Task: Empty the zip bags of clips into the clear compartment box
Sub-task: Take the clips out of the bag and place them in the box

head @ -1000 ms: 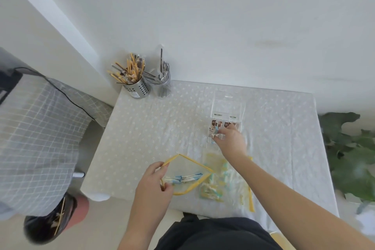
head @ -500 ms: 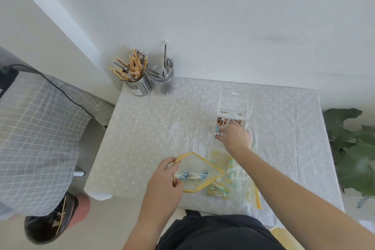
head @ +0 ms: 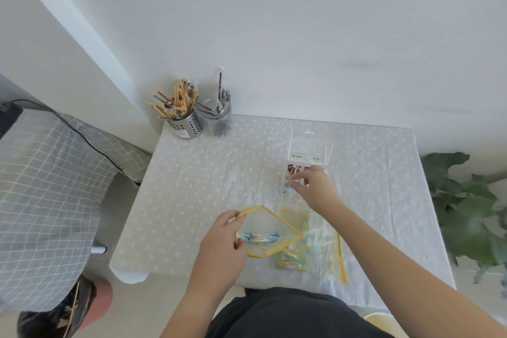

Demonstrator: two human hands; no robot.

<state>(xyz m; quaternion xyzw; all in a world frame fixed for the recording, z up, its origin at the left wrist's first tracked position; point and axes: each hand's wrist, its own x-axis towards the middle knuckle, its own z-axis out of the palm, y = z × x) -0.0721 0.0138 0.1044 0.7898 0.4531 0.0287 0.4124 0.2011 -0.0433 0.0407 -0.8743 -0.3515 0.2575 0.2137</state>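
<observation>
Bag [head: 270, 223] mouth still pinched open by left hand [head: 222, 239]; blue clips [head: 258, 237] remain inside. Right hand [head: 315, 189] has stayed over box [head: 308, 156], at 1 o'clock from bag, fingers curled; cannot tell if they hold anything. More transfers likely due.

We are observing a clear glossy plastic compartment box [head: 310, 149]; a thin transparent plastic zip bag [head: 270, 223]; a matt cloth tablecloth [head: 205, 186]; a perforated metal holder [head: 188, 127], upper centre.
</observation>
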